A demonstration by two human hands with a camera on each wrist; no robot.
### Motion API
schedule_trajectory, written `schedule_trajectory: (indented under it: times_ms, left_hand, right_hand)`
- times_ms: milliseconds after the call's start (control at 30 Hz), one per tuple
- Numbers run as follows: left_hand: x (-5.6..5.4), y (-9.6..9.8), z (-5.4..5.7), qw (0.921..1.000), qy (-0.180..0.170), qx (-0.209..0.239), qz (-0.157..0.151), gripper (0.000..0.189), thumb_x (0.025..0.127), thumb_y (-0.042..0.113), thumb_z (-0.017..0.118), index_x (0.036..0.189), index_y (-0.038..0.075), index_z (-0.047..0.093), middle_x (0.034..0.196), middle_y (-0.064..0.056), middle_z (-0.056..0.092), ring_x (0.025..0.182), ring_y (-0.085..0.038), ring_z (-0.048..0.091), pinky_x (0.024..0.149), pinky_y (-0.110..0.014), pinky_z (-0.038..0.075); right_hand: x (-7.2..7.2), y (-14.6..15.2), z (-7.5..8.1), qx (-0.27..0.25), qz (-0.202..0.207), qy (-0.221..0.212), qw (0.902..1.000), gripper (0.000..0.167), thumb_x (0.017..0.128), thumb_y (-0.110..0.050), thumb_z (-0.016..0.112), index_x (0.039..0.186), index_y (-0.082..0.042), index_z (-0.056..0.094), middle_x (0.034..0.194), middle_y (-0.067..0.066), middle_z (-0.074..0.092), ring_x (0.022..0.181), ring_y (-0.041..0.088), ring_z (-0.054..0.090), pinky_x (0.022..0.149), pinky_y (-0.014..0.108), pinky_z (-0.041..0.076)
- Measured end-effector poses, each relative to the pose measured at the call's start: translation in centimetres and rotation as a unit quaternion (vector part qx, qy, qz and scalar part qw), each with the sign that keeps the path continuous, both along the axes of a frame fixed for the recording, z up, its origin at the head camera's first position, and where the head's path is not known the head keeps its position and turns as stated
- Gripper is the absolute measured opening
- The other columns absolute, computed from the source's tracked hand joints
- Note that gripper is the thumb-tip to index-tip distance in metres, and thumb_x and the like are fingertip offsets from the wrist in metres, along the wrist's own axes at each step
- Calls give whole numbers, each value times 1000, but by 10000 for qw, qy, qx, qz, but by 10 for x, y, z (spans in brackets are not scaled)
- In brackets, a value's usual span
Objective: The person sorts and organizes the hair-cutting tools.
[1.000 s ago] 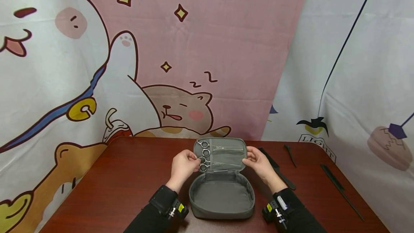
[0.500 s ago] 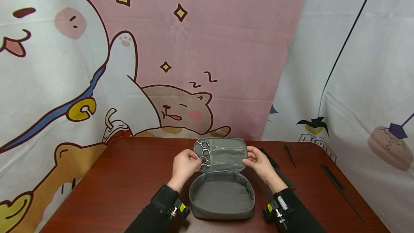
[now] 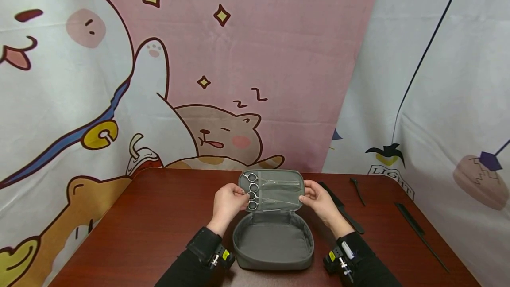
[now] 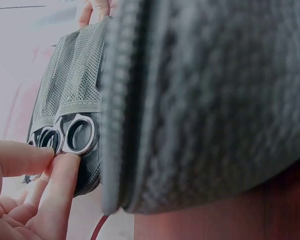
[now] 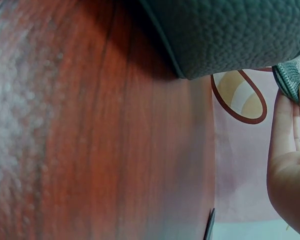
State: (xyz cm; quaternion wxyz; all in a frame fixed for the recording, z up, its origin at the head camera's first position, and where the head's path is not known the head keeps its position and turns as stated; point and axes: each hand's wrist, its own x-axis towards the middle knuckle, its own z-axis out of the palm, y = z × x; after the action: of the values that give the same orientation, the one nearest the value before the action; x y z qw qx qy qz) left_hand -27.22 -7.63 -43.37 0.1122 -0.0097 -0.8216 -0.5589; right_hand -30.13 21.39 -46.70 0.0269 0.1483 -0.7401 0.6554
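A grey zip case [image 3: 273, 258] stands on the table with its lid [image 3: 299, 189] raised. Mesh pockets [image 4: 80, 72] line the lid's inner side, and the metal finger rings of scissors [image 4: 93, 134] stick out at the left; their blades are hidden in the pockets. My left hand [image 3: 228, 203] pinches a ring of the lower scissors between thumb and finger. With thumb and fingers, my right hand [image 3: 320, 201] grips the lid's right edge. The case's bottom part holds nothing that I can see.
To the right on the brown table [image 3: 167, 225] lie a wide black comb [image 3: 350, 220], a small dark tool [image 3: 358, 192] and a long-tailed black comb [image 3: 416, 228]. A cartoon-printed cloth [image 3: 279, 56] hangs behind the table's far edge.
My left hand has shifted slightly right, and the lower scissors' rings have moved right with it, closer to the pockets. The right hand and the case have stayed put.
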Motion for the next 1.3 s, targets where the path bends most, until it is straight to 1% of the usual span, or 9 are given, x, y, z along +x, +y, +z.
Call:
schedule_trajectory:
  times_ms: [167,333,433,567,733,867,1033,1167,1300]
  left_hand:
    - [1,-3,1,9998,22,-196,-3,22,81,6,79,93,-3,63,71,-6,68,60,-16,68,57,-30,56]
    - [6,-9,6,9961,372,-788,144,31,79,12,80,102,-3,65,76,-4,68,64,-15,64,58,-32,52]
    - [11,-13,10,9943,546,-895,169,33,80,13,80,104,-3,65,78,-4,69,68,-17,65,61,-34,52]
    - [18,-16,13,9925,657,-1022,94,36,81,14,80,109,-2,64,87,-7,70,78,-22,67,69,-38,54]
    - [29,-21,11,9860,751,-1481,-134,45,80,17,81,115,-4,61,103,-16,67,94,-32,64,79,-47,52]
    - [36,-22,7,9801,567,-1870,-344,61,78,22,84,124,-8,57,117,-23,63,108,-39,60,88,-53,49]
    - [44,-22,3,9728,26,-2190,-754,79,77,27,84,135,-12,49,132,-29,54,122,-44,52,97,-57,43]
    - [50,-21,2,9656,-395,-2314,-1116,86,76,30,84,138,-14,44,134,-32,50,123,-47,50,98,-59,42]
    - [53,-21,1,9594,-564,-2424,-1325,86,77,32,84,137,-15,44,132,-33,51,121,-47,51,96,-58,43]
  right_hand:
    - [0,1,0,-12,35,3,10000,44,90,10,63,131,12,46,110,24,63,87,10,61,77,23,51]
    - [0,1,0,24,20,0,10000,45,90,10,63,132,12,46,112,25,63,88,9,61,77,23,51]
    - [0,1,-1,60,26,32,10000,45,91,9,63,133,11,46,113,25,63,89,10,62,78,24,51]
    - [0,2,-2,114,31,79,9999,46,92,6,65,133,10,47,115,26,62,91,13,62,79,24,51]
    - [-1,1,-3,79,33,74,9999,46,91,6,65,133,10,47,115,27,62,91,12,62,79,24,51]
    - [-1,1,-4,22,31,61,10000,45,91,7,64,133,11,47,114,27,62,90,11,62,78,24,51]
    - [-1,1,-4,14,20,40,10000,45,92,6,64,133,11,46,115,28,62,89,11,62,79,24,51]
    - [-1,1,-4,84,-7,23,10000,46,92,6,64,134,10,47,117,28,61,90,11,62,78,24,51]
    - [-2,1,-4,180,-33,-1,9998,46,92,6,63,135,9,47,118,28,61,91,11,62,78,24,50]
